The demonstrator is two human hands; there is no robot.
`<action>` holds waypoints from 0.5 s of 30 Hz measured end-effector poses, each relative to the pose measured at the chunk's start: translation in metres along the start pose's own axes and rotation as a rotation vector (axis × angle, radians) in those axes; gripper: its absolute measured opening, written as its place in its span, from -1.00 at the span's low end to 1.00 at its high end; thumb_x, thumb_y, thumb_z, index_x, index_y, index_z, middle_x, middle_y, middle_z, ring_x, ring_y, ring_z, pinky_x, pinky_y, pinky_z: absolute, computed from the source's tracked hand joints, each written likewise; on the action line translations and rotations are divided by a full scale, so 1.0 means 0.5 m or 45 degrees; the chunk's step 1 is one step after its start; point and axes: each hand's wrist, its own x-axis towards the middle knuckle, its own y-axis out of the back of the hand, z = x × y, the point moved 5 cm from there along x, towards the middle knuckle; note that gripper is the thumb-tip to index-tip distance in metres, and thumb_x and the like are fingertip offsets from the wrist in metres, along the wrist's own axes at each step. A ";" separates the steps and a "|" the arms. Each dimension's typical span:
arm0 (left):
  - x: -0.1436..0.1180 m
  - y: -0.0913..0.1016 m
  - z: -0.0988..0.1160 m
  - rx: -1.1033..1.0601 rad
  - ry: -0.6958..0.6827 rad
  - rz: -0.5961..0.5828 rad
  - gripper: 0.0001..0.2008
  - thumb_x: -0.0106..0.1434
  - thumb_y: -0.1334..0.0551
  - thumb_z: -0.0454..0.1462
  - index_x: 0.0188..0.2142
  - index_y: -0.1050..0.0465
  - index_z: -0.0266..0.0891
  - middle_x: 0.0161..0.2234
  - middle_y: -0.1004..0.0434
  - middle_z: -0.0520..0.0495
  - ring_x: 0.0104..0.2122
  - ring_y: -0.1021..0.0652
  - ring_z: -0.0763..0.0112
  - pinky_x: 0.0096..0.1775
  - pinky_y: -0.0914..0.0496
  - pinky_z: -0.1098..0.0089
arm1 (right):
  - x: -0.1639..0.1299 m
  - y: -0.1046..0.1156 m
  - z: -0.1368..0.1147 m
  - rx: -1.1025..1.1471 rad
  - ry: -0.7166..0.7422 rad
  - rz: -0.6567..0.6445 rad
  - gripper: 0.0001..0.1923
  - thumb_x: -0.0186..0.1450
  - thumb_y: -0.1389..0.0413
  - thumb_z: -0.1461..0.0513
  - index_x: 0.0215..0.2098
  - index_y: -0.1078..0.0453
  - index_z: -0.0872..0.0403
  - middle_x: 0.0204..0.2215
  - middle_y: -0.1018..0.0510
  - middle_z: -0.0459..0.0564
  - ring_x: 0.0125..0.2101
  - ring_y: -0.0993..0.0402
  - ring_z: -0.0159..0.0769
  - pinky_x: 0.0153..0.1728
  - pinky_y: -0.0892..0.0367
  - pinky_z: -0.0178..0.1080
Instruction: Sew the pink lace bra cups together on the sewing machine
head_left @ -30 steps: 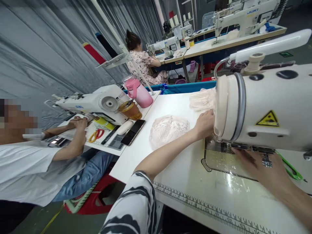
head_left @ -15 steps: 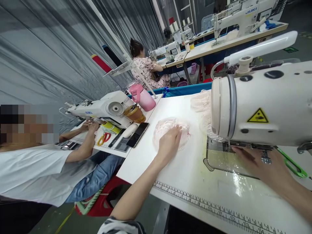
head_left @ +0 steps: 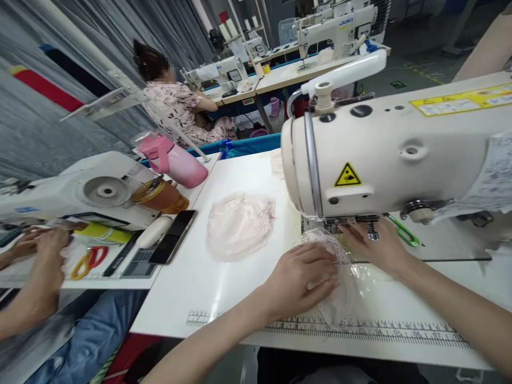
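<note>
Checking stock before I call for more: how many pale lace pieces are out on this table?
2 clearly. One lace piece lies under both hands at the needle; a pink lace pile sits left of the machine. Something pale behind the machine may be more.

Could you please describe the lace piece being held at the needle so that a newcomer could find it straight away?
Start at the big white sewing machine on the white table. Just below its head, the left hand and right hand press down a flat, sheer lace piece. Unlike the heaped pink lace pile further left, it lies single, under the hands.
</note>
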 end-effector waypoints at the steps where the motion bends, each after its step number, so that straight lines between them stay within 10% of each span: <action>1: 0.001 -0.003 -0.002 0.158 0.031 0.063 -0.77 0.35 -0.12 -0.25 -0.06 -0.45 -0.23 -0.01 -0.51 -0.13 0.01 -0.49 0.22 0.07 -0.39 0.13 | 0.000 0.002 -0.010 -0.023 0.059 -0.012 -0.70 0.38 0.08 0.18 -0.08 -0.47 0.00 -0.42 -0.60 0.00 -0.38 -0.52 -0.16 -0.38 -0.37 -0.16; 6: -0.004 -0.009 -0.014 0.460 0.033 0.027 -0.76 0.32 -0.09 -0.34 -0.04 -0.40 -0.24 0.02 -0.47 -0.13 0.01 -0.49 0.19 0.01 -0.45 0.16 | -0.016 -0.009 -0.052 0.005 0.489 -0.177 -0.51 0.31 0.06 0.39 0.14 -0.31 -0.12 -0.02 -0.55 -0.11 -0.07 -0.49 -0.29 -0.09 -0.39 -0.20; 15: 0.011 -0.023 -0.046 0.806 -0.045 0.090 -0.57 0.40 -0.03 -0.23 0.19 -0.22 -0.42 0.17 -0.33 -0.28 0.16 -0.37 0.08 0.09 -0.36 0.11 | -0.031 -0.024 -0.033 -0.114 0.381 -0.299 -0.53 0.26 0.03 0.44 0.04 -0.38 -0.08 0.09 -0.47 -0.10 -0.11 -0.50 -0.21 -0.20 -0.37 -0.14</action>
